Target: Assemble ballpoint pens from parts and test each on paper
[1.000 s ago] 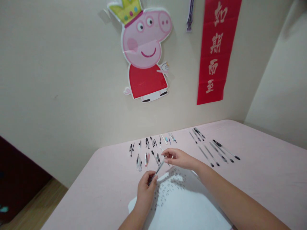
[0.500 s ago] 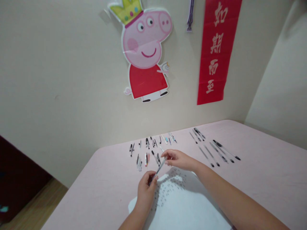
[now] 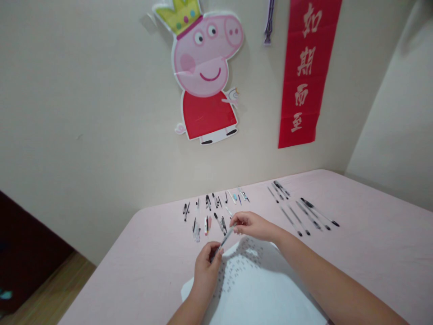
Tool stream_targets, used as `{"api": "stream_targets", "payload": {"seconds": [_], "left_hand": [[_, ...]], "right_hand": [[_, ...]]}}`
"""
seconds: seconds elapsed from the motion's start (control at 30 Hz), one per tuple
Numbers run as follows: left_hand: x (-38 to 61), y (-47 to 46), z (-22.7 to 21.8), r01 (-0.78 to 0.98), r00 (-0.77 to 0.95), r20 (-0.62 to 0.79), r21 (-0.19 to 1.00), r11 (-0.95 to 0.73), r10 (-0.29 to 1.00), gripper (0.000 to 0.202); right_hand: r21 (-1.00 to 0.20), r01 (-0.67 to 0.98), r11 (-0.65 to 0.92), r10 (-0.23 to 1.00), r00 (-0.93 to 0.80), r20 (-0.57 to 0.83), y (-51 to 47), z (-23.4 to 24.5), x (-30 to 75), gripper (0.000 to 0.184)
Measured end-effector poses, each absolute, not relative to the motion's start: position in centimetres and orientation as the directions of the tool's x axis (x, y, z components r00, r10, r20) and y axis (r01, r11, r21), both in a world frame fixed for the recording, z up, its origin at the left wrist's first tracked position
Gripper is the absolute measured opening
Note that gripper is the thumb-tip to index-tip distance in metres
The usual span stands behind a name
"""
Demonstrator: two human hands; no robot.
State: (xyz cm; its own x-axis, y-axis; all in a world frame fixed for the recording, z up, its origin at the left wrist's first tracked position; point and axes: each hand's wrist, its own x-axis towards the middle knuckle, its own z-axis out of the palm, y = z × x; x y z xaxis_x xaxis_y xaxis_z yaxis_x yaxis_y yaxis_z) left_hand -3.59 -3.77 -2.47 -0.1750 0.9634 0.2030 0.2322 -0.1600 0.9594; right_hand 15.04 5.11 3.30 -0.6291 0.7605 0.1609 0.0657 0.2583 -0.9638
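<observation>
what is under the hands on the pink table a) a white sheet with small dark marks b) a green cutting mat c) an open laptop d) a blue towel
A: both the left hand and right hand grip one pen above a white sheet scattered with small dark marks, lying on the pink table.

Left hand (image 3: 207, 262) and right hand (image 3: 252, 225) gripping one pen (image 3: 223, 239) above white sheet (image 3: 257, 289); pen parts (image 3: 209, 212) beyond it.

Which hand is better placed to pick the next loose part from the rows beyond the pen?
Right, probably. The right hand pinches the pen at its far end, beside the small parts; the left hand grips the near end over the paper.
</observation>
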Motion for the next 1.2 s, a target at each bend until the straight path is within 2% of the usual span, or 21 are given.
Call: {"api": "stream_targets", "payload": {"seconds": [0.2, 0.33, 0.43, 0.53, 0.73, 0.87, 1.03, 1.2], "left_hand": [[-3.54, -3.94, -2.13, 0.252, -0.172, 0.203, 0.955, -0.156, 0.964, 0.016], [-3.48, -3.92, -2.01, 0.251, -0.182, 0.207, 0.955, -0.158, 0.961, 0.016], [-3.48, -3.85, -2.12, 0.244, -0.190, 0.205, 0.957, -0.156, 0.960, 0.017], [-3.48, -3.87, -2.17, 0.234, -0.187, 0.205, 0.959, -0.159, 0.961, 0.017], [-3.43, -3.95, -2.07, 0.213, -0.192, 0.201, 0.964, -0.159, 0.961, 0.019], [-3.51, -3.91, -2.28, 0.223, -0.191, 0.201, 0.962, -0.157, 0.961, 0.020], [-3.54, -3.92, -2.30, 0.226, -0.178, 0.201, 0.961, -0.159, 0.963, 0.020], [-3.38, -3.98, -1.94, 0.181, -0.184, 0.172, 0.974, -0.139, 0.968, 0.022]], "right_hand": [[-0.952, 0.142, 0.272, 0.803, -0.579, 0.144, 5.13, 3.08, 14.88, 0.032], [-0.944, 0.085, 0.318, 0.776, -0.596, 0.208, 5.22, 3.20, 15.04, 0.032], [-0.953, 0.091, 0.290, 0.778, -0.602, 0.180, 5.22, 3.15, 15.02, 0.027], [-0.953, 0.126, 0.277, 0.798, -0.582, 0.155, 5.16, 3.02, 14.91, 0.030], [-0.950, 0.090, 0.300, 0.779, -0.597, 0.189, 5.14, 3.33, 15.08, 0.029], [-0.962, 0.079, 0.261, 0.778, -0.607, 0.161, 5.11, 3.33, 15.09, 0.027], [-0.975, 0.082, 0.208, 0.811, -0.571, 0.125, 4.99, 3.16, 14.86, 0.032], [-0.996, -0.051, 0.079, 0.778, -0.622, 0.094, 4.88, 3.33, 14.71, 0.046]]}}
